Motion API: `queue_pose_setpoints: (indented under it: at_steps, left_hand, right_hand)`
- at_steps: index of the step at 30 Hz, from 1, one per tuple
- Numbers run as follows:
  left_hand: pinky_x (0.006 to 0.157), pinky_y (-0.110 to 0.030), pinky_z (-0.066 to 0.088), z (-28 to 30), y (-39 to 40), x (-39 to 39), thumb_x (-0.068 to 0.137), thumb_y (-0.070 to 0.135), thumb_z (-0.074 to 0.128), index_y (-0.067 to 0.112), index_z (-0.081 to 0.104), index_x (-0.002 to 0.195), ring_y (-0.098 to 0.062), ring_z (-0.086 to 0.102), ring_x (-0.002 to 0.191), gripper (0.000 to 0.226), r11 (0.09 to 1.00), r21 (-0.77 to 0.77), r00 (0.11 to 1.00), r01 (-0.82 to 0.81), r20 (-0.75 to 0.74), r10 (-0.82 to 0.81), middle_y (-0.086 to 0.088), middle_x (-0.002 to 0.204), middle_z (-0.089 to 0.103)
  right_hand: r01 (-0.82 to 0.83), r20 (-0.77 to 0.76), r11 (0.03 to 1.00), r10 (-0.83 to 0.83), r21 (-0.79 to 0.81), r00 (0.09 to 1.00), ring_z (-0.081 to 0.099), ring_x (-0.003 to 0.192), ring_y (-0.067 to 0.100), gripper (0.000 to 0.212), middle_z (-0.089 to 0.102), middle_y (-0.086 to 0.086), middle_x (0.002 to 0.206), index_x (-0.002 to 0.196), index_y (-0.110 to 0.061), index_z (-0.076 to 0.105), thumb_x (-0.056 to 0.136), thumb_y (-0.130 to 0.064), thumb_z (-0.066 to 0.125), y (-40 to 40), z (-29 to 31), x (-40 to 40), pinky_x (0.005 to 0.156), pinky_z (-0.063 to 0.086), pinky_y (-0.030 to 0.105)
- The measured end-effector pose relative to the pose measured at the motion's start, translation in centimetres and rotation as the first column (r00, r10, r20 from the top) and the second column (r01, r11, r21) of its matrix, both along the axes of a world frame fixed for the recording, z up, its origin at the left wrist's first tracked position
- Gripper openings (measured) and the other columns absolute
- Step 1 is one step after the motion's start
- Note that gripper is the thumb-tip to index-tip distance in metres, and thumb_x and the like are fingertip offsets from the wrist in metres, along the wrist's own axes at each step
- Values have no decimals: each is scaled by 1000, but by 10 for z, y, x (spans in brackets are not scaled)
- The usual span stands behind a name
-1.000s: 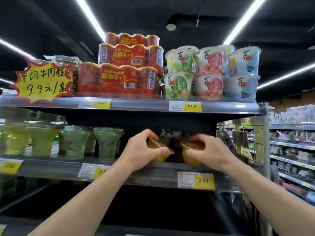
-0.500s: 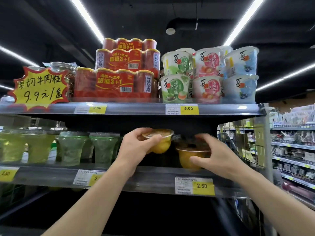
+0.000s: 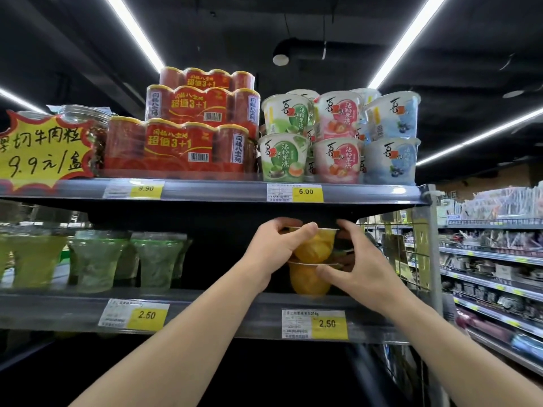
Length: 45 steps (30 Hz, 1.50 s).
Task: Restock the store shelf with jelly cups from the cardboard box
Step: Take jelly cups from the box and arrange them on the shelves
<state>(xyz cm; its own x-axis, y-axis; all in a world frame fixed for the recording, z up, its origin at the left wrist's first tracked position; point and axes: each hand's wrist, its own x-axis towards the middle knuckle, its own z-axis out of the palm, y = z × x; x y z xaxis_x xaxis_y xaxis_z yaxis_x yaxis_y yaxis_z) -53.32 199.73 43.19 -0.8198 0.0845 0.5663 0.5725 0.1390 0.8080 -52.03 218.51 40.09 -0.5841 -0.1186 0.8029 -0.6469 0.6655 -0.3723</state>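
1. Left hand (image 3: 271, 254) is gripping the upper clear plastic jelly cup with yellow fruit (image 3: 316, 245): thumb hooked over the front rim, other fingers curled round the back left.
2. Right hand (image 3: 363, 273) is bracketing both cups from the right: upper fingers are touching the top cup's rim, thumb is pressing the side of the lower clear plastic jelly cup with yellow fruit (image 3: 307, 279). Fingers curled, so grasping rather than released.
3. Upper cup is sitting stacked on the lower cup's lid, roughly upright, its rim just under the dark underside of the top shelf.
4. Lower cup is standing on the grey metal middle shelf (image 3: 220, 312), right of centre, directly above the yellow 2.50 price tag (image 3: 316, 324).
5. Further left on the same shelf, a row of green translucent jelly cups (image 3: 97, 259) is standing well apart from the yellow pair.
6. Grey metal top shelf (image 3: 223, 190) is carrying red shrink-wrapped can multipacks (image 3: 179, 148) stacked three high on the left and white printed pudding tubs in green, pink and blue (image 3: 338, 139) stacked two high on the right.
7. Yellow starburst price sign with a red edge (image 3: 41, 151) is hanging at the far left of the top shelf.
8. Another aisle of shelving (image 3: 496, 259) is showing at right, blurred.
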Motion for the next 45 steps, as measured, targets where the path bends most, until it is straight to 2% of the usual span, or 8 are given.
queue_pose_setpoints:
  at_steps: [8, 13, 18, 22, 26, 35, 41, 45]
  left_hand:
    - [93, -40, 55, 0, -20, 2, 82, 47, 75, 38, 57, 131, -11, 65, 107, 52, 995, -96, 999, 15, -39, -19, 10, 116, 68]
    - [86, -34, 59, -12, -40, 5, 80, 32, 81, 45, 48, 138, -6, 63, 111, 68, 965, -261, 991, 13, -126, -47, 12, 123, 65]
    - [81, -43, 62, -17, -29, -7, 82, 19, 80, 49, 41, 140, -17, 73, 93, 76, 967, -243, 995, 72, -53, -88, 1, 111, 72]
    - [78, -42, 62, -16, -13, -22, 82, 18, 80, 47, 39, 141, -18, 72, 94, 78, 966, -249, 996, 75, -34, -86, -3, 112, 70]
    - [82, -45, 61, -11, 7, -39, 83, 13, 78, 37, 36, 146, -22, 70, 99, 80, 958, -268, 994, 105, 13, -105, -8, 109, 70]
    - [85, -46, 60, 3, 50, -70, 83, 11, 78, 30, 35, 142, -24, 68, 100, 75, 915, -384, 992, 122, 73, -102, -4, 108, 67]
    - [83, -45, 60, 5, 70, -81, 82, 13, 79, 35, 40, 129, -16, 65, 94, 65, 903, -413, 993, 118, 58, -103, 6, 99, 63]
    - [84, -51, 59, 5, 79, -83, 81, 13, 80, 31, 41, 136, -24, 66, 102, 69, 901, -418, 993, 116, 58, -101, 4, 102, 64]
  right_hand:
    - [-15, -21, 1000, 15, 0, 1000, 45, 126, 7, 80, 50, -11, 136, 147, -36, 32, 80, -39, 77, -1, 2, 7, 102, 36, 24]
    - [4, -41, 999, -3, 37, 999, 42, 117, -3, 68, 50, -21, 124, 145, -41, 38, 87, -35, 72, 1, 3, 11, 88, 30, 6]
    - [17, 1, 999, -17, 34, 1000, 47, 110, -4, 67, 54, -23, 119, 145, -39, 37, 88, -31, 72, 3, 4, 8, 79, 31, -6]
    - [47, 28, 998, -49, 39, 998, 51, 111, 1, 66, 57, -18, 119, 145, -37, 38, 89, -27, 72, 9, 6, 0, 80, 34, -2]
    - [112, 80, 993, -115, 47, 990, 51, 117, 11, 68, 58, -8, 126, 146, -34, 36, 89, -26, 72, 21, 11, -14, 91, 37, 17]
    - [291, 122, 953, -300, 85, 946, 58, 121, 27, 70, 62, 5, 133, 148, -27, 34, 89, -20, 69, 44, 18, -47, 97, 49, 34]
    - [361, 136, 930, -368, 76, 920, 57, 121, 30, 65, 62, 7, 132, 146, -23, 37, 88, -16, 66, 51, 18, -54, 93, 47, 33]
    - [385, 172, 921, -390, 65, 905, 56, 120, 32, 66, 61, 8, 131, 145, -21, 35, 87, -11, 63, 54, 20, -50, 92, 48, 35]
